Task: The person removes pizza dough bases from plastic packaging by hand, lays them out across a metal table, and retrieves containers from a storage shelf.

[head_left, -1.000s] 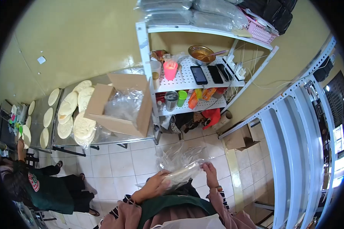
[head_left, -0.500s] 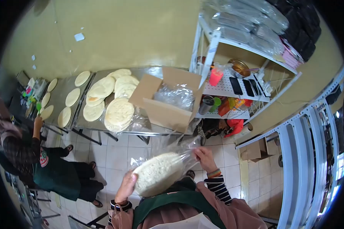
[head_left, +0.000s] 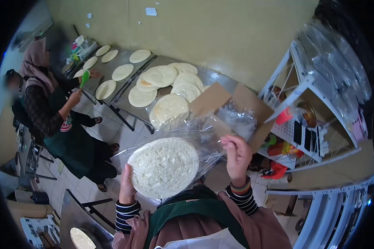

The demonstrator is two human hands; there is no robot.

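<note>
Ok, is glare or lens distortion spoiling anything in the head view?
Head view: the lens bows the metal rack and leaves the corners black; bright streaks on the plastic bag muddle its edges; a pale sheen lies on the steel table by the wall; the bread's pitted face reads clearly.

Phones (head_left: 297, 133): on the white shelf (head_left: 293, 97)
Pink cup (head_left: 284, 116): left part of the shelf
Metal bowl (head_left: 308, 114): on the shelf
Red cloth (head_left: 274, 170): low at the shelf
Wall paper (head_left: 151, 11): well left of the shelf
</note>
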